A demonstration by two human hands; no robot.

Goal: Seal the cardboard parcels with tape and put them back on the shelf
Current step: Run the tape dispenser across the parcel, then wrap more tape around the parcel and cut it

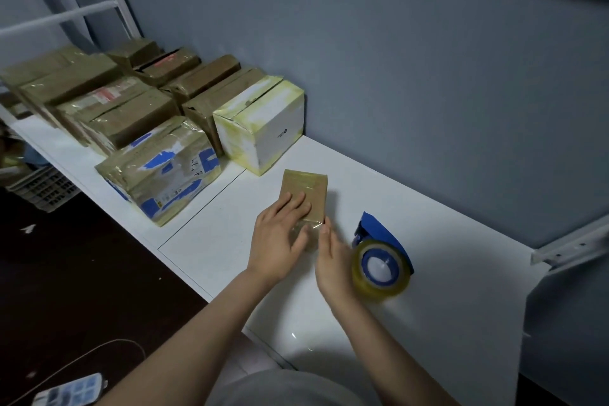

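A small flat brown cardboard parcel (304, 188) lies on the white shelf top (445, 234), with clear tape shining over its near end. My left hand (280, 234) lies flat on it, fingers straight, pressing the tape down. My right hand (331, 260) stands edge-on against the parcel's near right side, fingers straight and touching it. A blue tape dispenser (382, 254) with a roll of clear tape sits on the surface just right of my right hand, held by nobody.
Several taped brown parcels (131, 112) fill the shelf at the left, with a blue-marked one (161, 171) in front and a white and yellow box (260, 122) nearest. A grey wall runs behind. A metal bracket (573, 247) juts at the right. A power strip (69, 394) lies on the dark floor.
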